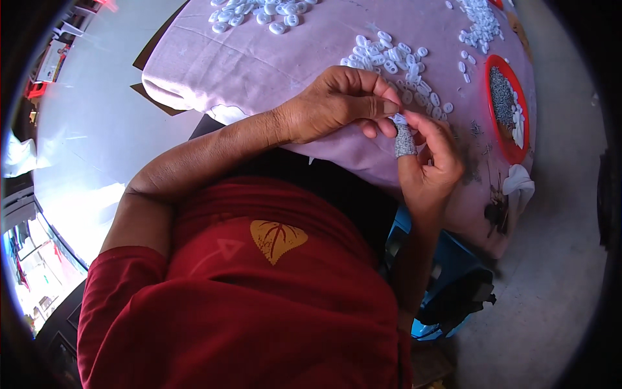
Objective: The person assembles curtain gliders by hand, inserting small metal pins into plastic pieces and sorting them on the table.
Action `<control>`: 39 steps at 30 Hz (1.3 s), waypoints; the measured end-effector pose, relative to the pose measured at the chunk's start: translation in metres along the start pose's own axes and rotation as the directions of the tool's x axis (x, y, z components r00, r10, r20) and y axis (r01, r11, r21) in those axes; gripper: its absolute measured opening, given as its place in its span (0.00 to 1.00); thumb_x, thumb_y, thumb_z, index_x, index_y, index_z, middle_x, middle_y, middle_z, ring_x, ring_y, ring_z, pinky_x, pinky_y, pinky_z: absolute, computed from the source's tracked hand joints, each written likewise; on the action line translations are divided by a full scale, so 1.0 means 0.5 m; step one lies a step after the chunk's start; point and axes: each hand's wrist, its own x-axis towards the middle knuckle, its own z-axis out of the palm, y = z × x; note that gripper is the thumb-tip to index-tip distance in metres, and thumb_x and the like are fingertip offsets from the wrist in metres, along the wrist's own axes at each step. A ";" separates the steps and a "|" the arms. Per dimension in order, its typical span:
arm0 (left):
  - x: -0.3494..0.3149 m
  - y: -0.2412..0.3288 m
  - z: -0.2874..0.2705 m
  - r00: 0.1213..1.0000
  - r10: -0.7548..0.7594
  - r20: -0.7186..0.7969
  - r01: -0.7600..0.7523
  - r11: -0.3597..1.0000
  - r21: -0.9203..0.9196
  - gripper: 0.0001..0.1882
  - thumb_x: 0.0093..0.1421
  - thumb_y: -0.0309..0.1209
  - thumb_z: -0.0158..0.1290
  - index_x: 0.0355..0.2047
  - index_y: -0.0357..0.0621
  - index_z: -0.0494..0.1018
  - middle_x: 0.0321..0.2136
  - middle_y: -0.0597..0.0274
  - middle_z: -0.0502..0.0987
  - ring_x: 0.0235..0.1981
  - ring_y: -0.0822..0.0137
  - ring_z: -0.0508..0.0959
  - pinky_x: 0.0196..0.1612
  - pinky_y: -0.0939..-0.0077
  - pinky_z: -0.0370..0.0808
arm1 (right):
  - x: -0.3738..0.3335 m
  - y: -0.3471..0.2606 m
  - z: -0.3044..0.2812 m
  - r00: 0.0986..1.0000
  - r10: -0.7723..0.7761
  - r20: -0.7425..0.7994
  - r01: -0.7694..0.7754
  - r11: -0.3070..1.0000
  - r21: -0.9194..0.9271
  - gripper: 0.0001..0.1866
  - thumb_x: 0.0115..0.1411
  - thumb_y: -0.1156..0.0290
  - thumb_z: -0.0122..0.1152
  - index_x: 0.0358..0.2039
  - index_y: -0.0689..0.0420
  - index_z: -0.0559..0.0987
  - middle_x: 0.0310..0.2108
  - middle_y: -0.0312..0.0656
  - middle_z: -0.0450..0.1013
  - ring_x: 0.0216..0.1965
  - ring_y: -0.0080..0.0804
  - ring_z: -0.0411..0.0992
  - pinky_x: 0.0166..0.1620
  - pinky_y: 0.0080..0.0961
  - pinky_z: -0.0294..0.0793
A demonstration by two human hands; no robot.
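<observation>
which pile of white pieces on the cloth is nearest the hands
The middle pile, just beyond the left hand and right hand; the upper-left pile and upper-right pile both lie farther off.

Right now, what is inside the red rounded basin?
In the red rounded basin, I see heaped small grey pieces and some white rounded pieces. What lies beneath them is covered.

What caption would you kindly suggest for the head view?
Left hand and right hand meet at a small white piece near clustered white ovals.
</observation>
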 end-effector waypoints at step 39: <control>-0.001 -0.004 0.025 0.989 0.093 -0.115 -0.070 0.979 0.189 0.07 0.63 0.24 0.57 0.40 0.34 0.77 0.30 0.63 0.78 0.24 0.80 0.75 0.27 0.88 0.73 | -0.017 0.008 0.002 0.863 0.493 0.108 -0.468 0.703 0.535 0.10 0.59 0.79 0.58 0.41 0.63 0.79 0.28 0.30 0.71 0.23 0.12 0.60 0.26 0.11 0.57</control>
